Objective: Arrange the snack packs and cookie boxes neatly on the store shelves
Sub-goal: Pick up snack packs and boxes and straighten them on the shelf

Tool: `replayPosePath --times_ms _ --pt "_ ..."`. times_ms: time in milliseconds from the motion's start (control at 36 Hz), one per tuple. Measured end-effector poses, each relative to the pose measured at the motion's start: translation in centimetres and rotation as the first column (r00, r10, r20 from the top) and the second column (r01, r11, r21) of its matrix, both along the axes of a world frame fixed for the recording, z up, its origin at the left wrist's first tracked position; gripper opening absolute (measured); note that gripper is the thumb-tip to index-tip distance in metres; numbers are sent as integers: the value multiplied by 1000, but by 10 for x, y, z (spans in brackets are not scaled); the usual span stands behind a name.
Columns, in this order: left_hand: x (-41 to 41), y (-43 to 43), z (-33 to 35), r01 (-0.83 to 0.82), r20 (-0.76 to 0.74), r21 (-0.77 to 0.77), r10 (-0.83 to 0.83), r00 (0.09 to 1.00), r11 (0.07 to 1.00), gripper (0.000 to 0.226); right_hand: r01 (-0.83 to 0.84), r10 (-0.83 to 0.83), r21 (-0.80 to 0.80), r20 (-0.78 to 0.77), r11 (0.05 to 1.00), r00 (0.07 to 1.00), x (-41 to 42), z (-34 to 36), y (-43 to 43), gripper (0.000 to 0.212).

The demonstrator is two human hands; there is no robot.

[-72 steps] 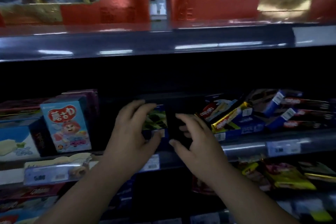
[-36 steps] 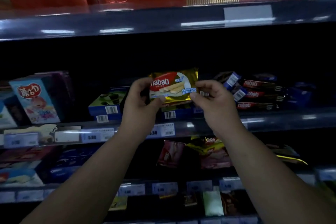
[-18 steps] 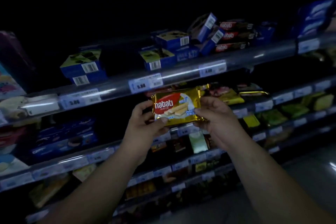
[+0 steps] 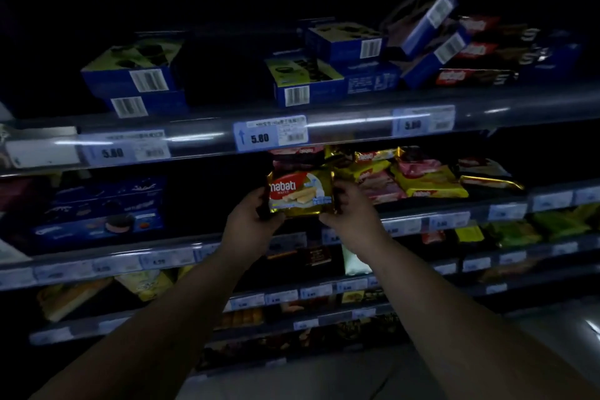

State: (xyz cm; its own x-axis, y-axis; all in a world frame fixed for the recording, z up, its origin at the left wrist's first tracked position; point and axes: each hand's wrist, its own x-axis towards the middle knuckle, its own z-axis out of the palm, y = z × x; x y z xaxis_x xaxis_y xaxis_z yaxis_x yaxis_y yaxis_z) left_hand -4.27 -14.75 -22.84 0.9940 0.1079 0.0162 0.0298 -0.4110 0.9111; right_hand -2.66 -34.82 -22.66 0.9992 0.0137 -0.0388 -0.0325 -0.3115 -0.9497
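Lowered from the cookie-box shelf (image 4: 201, 140), the gold wafer pack (image 4: 300, 195) now hangs before the snack-pack shelf (image 4: 454, 221), left hand (image 4: 250, 227) and right hand (image 4: 350, 217) fingers clamped on its side edges, probably the best hold on light, crinkly, slippery foil.

Gold wafer pack (image 4: 300, 193), gripped by left hand (image 4: 250, 230) and right hand (image 4: 354, 221): "nabati" in white on a red patch, with the smaller line under it too blurred to read.

Upper shelf rail (image 4: 201, 140):
- Middle price tag (image 4: 271, 133): "5.80" beside an up arrow, small print unreadable.
- Left price tag (image 4: 123, 149): "5.80".
- Right price tag (image 4: 422, 122): looks like "5.80", blurry.

Blue cookie boxes (image 4: 298, 81) above the rail show barcodes, digits illegible. Dark packs (image 4: 474, 76) at far right carry a red logo patch, lettering blurred. Yellow pack (image 4: 428, 187) one level down has a small red "nabati" patch, barely legible. Lower rail tags (image 4: 162, 260): numbers too blurred.
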Motion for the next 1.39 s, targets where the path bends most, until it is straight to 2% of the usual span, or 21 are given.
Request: replayPosePath --times_ms 83,139,250,361,472,528,611,694,806,917,1000,1056,1139,1194,1306,1389 --pt "7 4 2 -6 110 321 -31 993 947 74 -63 81 -232 71 971 994 17 1 2 66" --pt "12 7 -1 -13 109 450 -40 993 893 77 -65 149 -430 166 901 975 22 -1 1 62" --pt "14 6 -16 100 70 526 -160 985 845 77 -102 377 -730 223 676 899 17 -10 -5 57" --pt "18 -6 -22 114 81 645 -216 973 755 84 59 404 -895 258 443 878 16 -19 -16 62" --pt "22 -22 -14 166 23 716 -261 965 678 92 53 346 -929 189 367 919 24 -17 -29 74" --pt "24 -24 -10 171 12 712 -256 967 681 102 19 357 -927 164 375 920 27 -9 -34 78" --pt "18 -26 4 86 115 646 -208 971 758 108 -40 406 -888 169 459 898 24 8 -39 76" --pt "2 -26 26 15 238 558 -178 955 830 82 -101 493 -790 272 605 827 12 26 -39 64" --pt "-23 -26 60 -90 402 513 -147 904 854 48 -36 506 -634 580 772 638 -7 56 -29 44" --pt "-46 -24 111 -144 570 527 -222 791 837 34 108 421 -515 789 850 447 -20 99 -16 36" --pt "-58 -17 143 -226 675 550 -269 687 804 25 230 364 -470 848 852 386 -24 137 -4 40" --pt "-62 -11 160 -310 727 545 -255 637 779 25 310 364 -520 820 796 441 -24 158 5 48" --pt "-61 5 179 -420 757 530 -188 626 737 33 371 335 -689 663 622 670 -21 176 19 65" --pt "-57 20 190 -471 760 514 -126 638 717 38 345 303 -746 581 569 756 -18 179 28 70" --pt "-49 57 202 -539 757 504 -46 651 675 46 314 288 -756 546 574 787 -16 177 44 68" --pt "-42 82 206 -495 673 491 48 738 716 55 287 282 -734 545 616 789 -16 178 56 68"
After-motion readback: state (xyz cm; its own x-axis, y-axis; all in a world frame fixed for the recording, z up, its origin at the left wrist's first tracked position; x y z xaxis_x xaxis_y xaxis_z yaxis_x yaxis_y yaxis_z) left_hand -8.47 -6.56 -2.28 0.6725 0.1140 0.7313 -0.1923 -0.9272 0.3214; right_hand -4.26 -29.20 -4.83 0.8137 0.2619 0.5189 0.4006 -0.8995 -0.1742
